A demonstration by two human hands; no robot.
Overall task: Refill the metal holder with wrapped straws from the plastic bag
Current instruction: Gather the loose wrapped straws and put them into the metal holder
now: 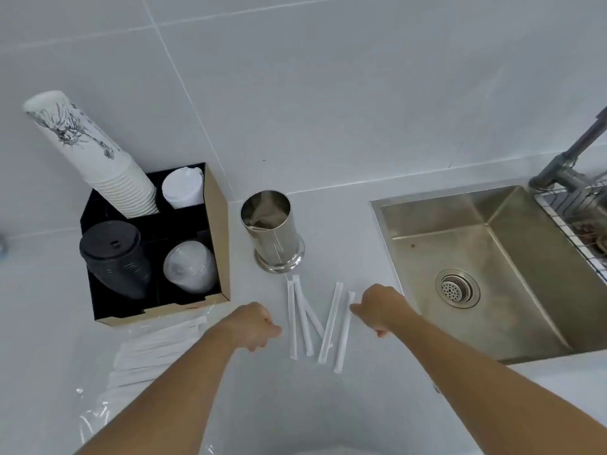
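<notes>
The shiny metal holder (pixel 274 229) stands upright on the white counter, with no straws visible inside. Just in front of it lie several white wrapped straws (pixel 315 320), loose and fanned out. My left hand (pixel 251 325) hovers at their left side with fingers curled and nothing in it. On the right side my right hand (pixel 381 307) has its fingers curled, fingertips touching the rightmost straw. The clear plastic bag (pixel 151 348) with more wrapped straws lies at the lower left, partly under my left forearm.
A black and cardboard organiser (pixel 216 231) left of the holder carries stacked paper cups (pixel 95 156) and lids. A steel sink (pixel 486 267) with a drain sits to the right, with a faucet (pixel 568 162) and wire rack (pixel 578 218) behind it. Tiled wall stands at the back.
</notes>
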